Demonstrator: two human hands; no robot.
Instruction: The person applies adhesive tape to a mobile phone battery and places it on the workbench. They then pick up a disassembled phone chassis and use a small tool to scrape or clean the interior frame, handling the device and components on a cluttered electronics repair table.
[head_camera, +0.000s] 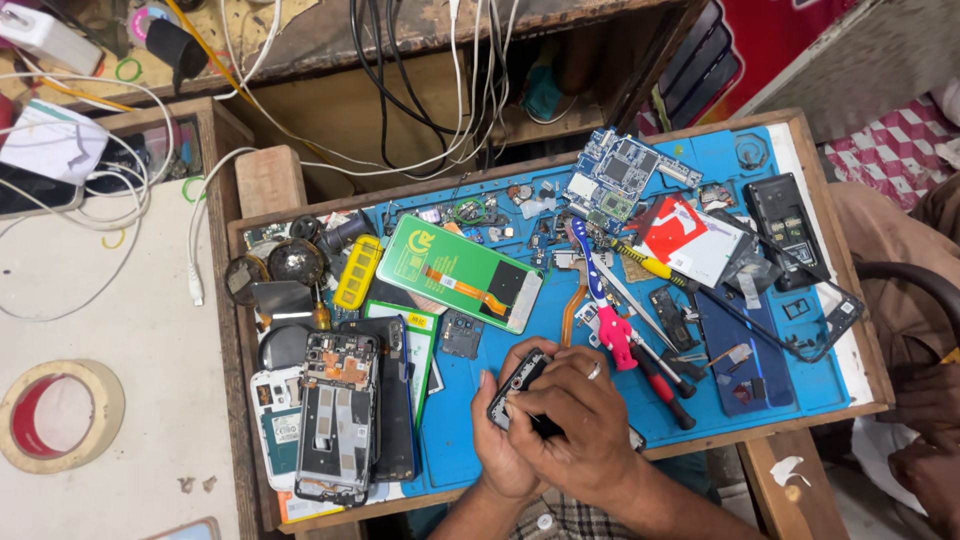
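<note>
My left hand (500, 440) fingers grip a small black phone part (517, 385); my right hand (575, 415) fingers close over it, near the blue desk mat's (450, 440) front edge.

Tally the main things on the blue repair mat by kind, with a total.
Bare blue circuit board: 1
Green-backed phone screen panel: 1
Yellow plastic block: 1
Stripped grey phone frame: 1
Black keypad phone body: 1
Pink-handled tool: 1
Total: 6

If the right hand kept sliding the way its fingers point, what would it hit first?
Likely the black phone that the right hand already touches, with the left hand just behind; depth is unclear.
</note>
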